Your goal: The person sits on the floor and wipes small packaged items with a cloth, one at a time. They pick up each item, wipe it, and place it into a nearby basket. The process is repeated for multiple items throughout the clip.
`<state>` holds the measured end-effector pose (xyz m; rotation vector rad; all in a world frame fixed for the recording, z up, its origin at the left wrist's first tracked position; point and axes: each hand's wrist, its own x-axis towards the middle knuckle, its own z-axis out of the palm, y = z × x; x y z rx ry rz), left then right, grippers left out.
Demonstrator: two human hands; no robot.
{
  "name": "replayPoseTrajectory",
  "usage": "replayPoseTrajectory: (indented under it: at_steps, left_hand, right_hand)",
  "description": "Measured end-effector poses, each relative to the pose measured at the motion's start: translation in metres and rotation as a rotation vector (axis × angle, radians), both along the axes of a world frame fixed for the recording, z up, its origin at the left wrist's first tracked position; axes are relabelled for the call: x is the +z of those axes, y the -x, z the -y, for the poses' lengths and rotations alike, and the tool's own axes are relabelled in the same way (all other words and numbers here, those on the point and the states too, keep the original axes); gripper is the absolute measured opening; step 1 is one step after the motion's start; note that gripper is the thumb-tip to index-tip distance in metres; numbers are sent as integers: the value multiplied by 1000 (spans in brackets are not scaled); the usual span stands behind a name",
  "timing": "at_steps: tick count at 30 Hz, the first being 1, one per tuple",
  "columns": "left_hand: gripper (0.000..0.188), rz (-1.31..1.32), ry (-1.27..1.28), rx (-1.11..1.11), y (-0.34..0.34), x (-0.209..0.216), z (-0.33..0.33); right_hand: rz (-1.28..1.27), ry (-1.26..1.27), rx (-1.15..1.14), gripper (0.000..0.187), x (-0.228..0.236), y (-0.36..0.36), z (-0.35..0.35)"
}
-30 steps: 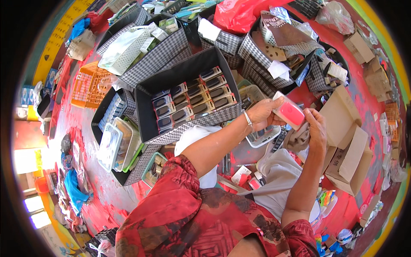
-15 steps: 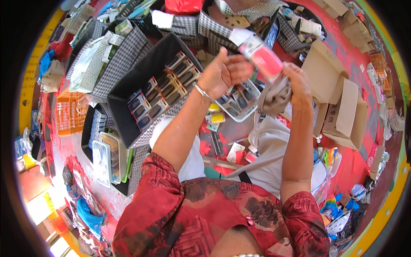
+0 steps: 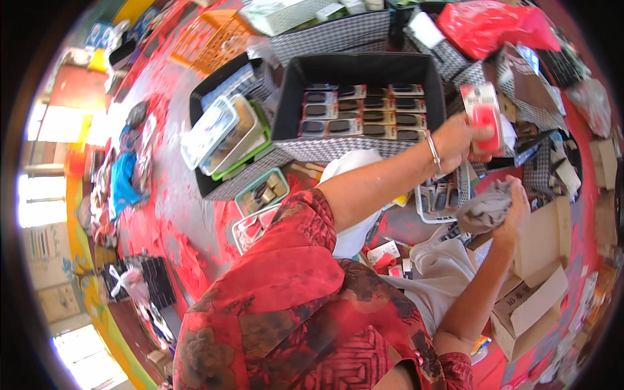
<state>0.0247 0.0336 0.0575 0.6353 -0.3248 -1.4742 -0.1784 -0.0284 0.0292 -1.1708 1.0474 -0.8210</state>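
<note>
My left hand (image 3: pixel 463 142), a bracelet at its wrist, grips a carded package (image 3: pixel 481 104) with a red item under its clear front. The package stands upright, just right of a black-lined box (image 3: pixel 416 65) that holds rows of dark oval items on cards (image 3: pixel 377 117). Lower and to the right, my right hand (image 3: pixel 517 211) is closed around a crumpled grey-brown cloth (image 3: pixel 484 209). Between the hands and my lap sits a white basket (image 3: pixel 426 211) with more carded items.
An open cardboard box (image 3: pixel 533 305) lies to my right. Clear plastic containers (image 3: pixel 218 130) stand in a bin at left, with an orange crate (image 3: pixel 211 39) behind. A red plastic bag (image 3: pixel 491 29) rests at the back right. Small trays (image 3: pixel 263 192) lie near my left sleeve.
The package has passed from my right hand to my left. My right hand keeps the cloth and is lower. The view has turned left, showing the black-lined box straight ahead.
</note>
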Motion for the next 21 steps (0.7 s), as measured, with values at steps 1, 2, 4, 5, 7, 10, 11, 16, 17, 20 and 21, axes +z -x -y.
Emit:
replayPoseTrajectory:
  at_steps: [1, 2, 4, 5, 7, 10, 11, 16, 17, 20, 21]
  left_hand:
    - [28, 17, 61, 58, -19, 12, -11]
    - [27, 97, 101, 133, -37, 25, -24]
    - [24, 343, 249, 268, -77, 47, -63]
    - [25, 565, 235, 296, -102, 56, -93]
    - [22, 770, 210, 373, -147, 72, -160]
    - [34, 1046, -95, 470, -191, 64, -286]
    - [39, 1008, -272, 528, -196, 50, -329]
    - [37, 775, -935, 539, -183, -62, -528]
    - [42, 870, -1089, 458, -171, -89, -560]
    - [55, 1381, -1497, 290, -130, -157, -626]
    - [64, 1057, -1657, 132, -127, -172, -637]
  right_hand:
    - [-14, 41, 48, 25, -6, 8, 4]
    - [-53, -7, 80, 24, -13, 16, 9]
    - [230, -217, 19, 23, -27, 32, 19]
    - [262, -341, -64, 23, -34, 38, 27]
    - [245, -298, -35, 20, -50, 47, 36]
    - [312, -494, -7, 18, -74, 54, 48]
    - [283, -474, 5, 19, -82, 55, 48]
    - [148, -401, -5, 24, -119, 67, 39]
    - [131, -439, 15, 24, -122, 71, 38]
    - [156, -569, 89, 27, -126, 86, 39]
    - [148, -574, 92, 27, -125, 92, 39]
